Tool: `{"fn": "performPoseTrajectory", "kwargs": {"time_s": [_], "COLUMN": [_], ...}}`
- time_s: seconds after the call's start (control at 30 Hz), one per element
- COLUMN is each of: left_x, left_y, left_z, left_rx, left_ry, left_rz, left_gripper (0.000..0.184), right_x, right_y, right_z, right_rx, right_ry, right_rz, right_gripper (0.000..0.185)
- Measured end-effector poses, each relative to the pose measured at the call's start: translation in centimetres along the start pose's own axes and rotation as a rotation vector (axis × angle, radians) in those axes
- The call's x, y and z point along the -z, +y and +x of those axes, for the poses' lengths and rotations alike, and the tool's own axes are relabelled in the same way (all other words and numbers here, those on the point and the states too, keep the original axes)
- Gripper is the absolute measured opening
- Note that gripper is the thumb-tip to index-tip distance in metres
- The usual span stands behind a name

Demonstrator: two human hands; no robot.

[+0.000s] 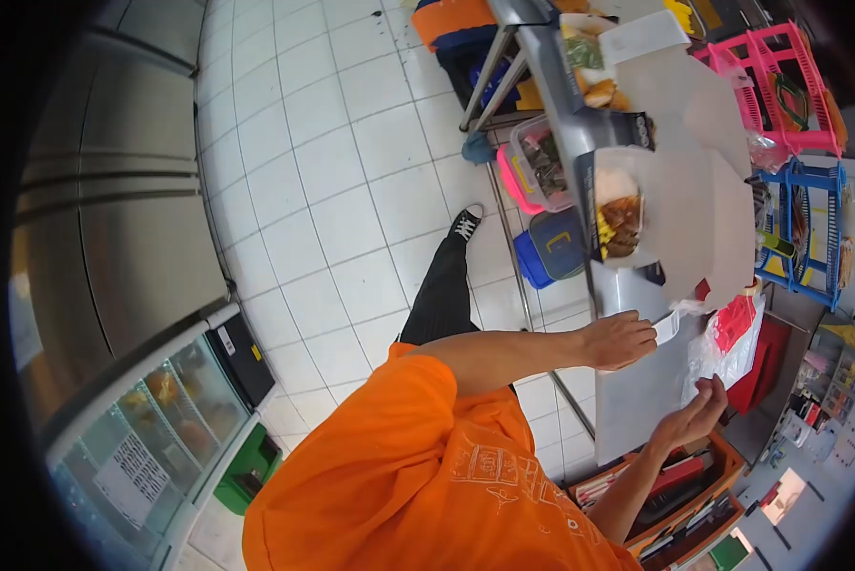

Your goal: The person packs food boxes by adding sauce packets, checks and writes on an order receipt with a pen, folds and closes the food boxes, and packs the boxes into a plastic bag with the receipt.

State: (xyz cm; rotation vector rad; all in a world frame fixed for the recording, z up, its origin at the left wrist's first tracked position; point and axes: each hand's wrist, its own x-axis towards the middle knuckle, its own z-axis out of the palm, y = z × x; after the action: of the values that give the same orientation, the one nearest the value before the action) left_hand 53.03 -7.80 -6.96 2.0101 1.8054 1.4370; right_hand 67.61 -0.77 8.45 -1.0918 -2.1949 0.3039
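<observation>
My left hand point(621, 342) is closed over the steel counter point(627, 404), pinching a small flat white piece point(668, 328) whose exact kind I cannot make out. Crumpled clear plastic point(691, 307) lies just beyond it. Lower down, my right hand point(694, 416) is held with its fingers apart and slightly bent, nothing visible in it. Close to its fingertips is a clear plastic bag point(709, 366) beside a red packet point(735, 324). A black-sided meal box point(593, 205) holding rice, brown meat and yellow pieces stands at the counter's near edge, with its pale lid point(679, 205) folded open.
Another food box point(589, 48) with greens sits further along. Pink basket point(760, 90) and blue rack point(800, 228) line the back. Underneath are a clear tub point(544, 162) and blue container point(548, 249). Cutlery-like items fill an orange box point(727, 457). Steel fridges point(142, 257) stand behind me.
</observation>
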Motion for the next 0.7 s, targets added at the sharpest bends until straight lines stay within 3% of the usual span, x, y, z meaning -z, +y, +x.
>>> {"fn": "performPoseTrajectory", "kwargs": {"time_s": [0.1,0.2,0.23,0.3,0.33,0.37,0.4,0.43,0.47,0.5,0.57,0.63,0.7], "left_x": [1.9,0.8,0.5,3.3,4.6,7.2,5.8,8.1,9.3,12.7,12.0,17.5,23.5], "left_y": [3.0,2.2,1.4,-1.0,-2.5,-2.4,-5.5,-6.5,-8.5,-8.2,-11.1,-8.6,-6.0], "left_z": [-5.4,-13.3,-16.4,-22.3,-26.2,-29.4,-35.8,-40.3,-46.0,-50.6,-65.9,-72.9,-76.9], "left_rx": [0.066,0.221,0.251,0.535,0.534,0.814,0.880,1.205,1.598,1.738,2.105,2.155,2.057], "left_ry": [-0.007,-0.029,0.085,-0.209,-0.166,0.114,0.206,-0.030,0.361,0.413,0.893,0.909,0.660], "left_rz": [-0.095,-0.126,-0.049,-0.088,0.012,-0.100,-0.001,0.040,-0.227,-0.039,-0.169,-0.109,0.099], "left_gripper": [0.015,0.011,0.011,0.012,0.014,0.017,0.022,0.027,0.031,0.029,0.028,0.031,0.032], "right_x": [-0.2,-2.7,-3.4,-5.1,-6.0,-6.9,-7.9,-8.7,-9.5,-10.8,-13.2,-15.6,-18.1], "right_y": [-2.0,-5.7,-6.8,-9.9,-11.8,-13.6,-14.7,-16.0,-17.1,-18.2,-20.6,-24.0,-28.4], "right_z": [-4.3,-8.4,-9.7,-11.4,-12.2,-12.9,-13.6,-14.0,-14.5,-15.0,-15.6,-16.2,-17.2], "right_rx": [-0.144,-0.150,-0.133,0.062,0.110,0.159,0.181,0.193,0.202,0.211,0.258,0.266,0.230], "right_ry": [-0.126,-0.357,-0.437,-0.686,-0.760,-0.833,-0.897,-0.971,-1.004,-1.031,-1.067,-1.098,-1.124], "right_rz": [0.115,0.227,0.251,0.222,0.236,0.250,0.268,0.278,0.247,0.220,0.157,0.107,0.082], "right_gripper": [0.027,0.022,0.019,0.015,0.015,0.016,0.017,0.017,0.017,0.018,0.019,0.020,0.021]}}
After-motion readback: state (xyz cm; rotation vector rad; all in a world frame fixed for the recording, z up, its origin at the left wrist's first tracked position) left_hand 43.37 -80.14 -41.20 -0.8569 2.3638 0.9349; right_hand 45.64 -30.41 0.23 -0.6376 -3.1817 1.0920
